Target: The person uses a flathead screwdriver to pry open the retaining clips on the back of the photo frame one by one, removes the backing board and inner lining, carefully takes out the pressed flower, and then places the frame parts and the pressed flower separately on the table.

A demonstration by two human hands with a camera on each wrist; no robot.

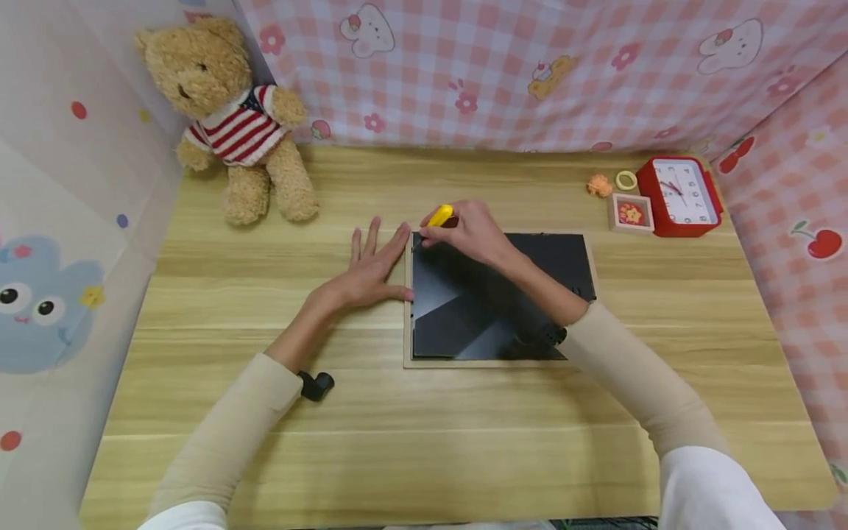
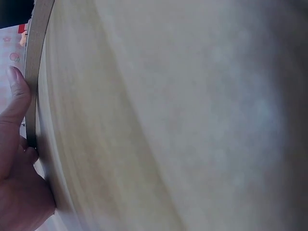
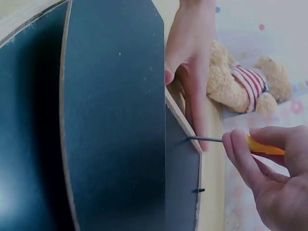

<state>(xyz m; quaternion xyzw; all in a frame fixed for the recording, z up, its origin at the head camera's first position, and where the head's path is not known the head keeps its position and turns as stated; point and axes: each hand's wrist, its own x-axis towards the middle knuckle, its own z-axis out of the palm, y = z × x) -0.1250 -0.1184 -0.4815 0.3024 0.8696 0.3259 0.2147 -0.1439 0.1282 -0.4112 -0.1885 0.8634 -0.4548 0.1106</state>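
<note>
A picture frame lies face down on the table, its black backing (image 1: 437, 338) up and a thin light-wood rim (image 1: 408, 346) around it. My right hand (image 1: 473, 230) pinches the yellow handle of a screwdriver (image 3: 265, 148) near the frame's far left corner. In the right wrist view its thin metal shaft reaches to the inner edge of the rim. My left hand (image 1: 367, 281) rests flat and spread at the frame's left side, with thumb and index finger touching the rim. A small dark metal tab (image 3: 198, 190) sticks out along the edge.
A teddy bear (image 1: 241, 129) in a striped shirt sits at the back left of the table (image 1: 265, 456). At the back right stand a red clock (image 1: 682, 195), a small square box (image 1: 631, 213), a yellow ring (image 1: 626, 180) and an orange trinket (image 1: 599, 185).
</note>
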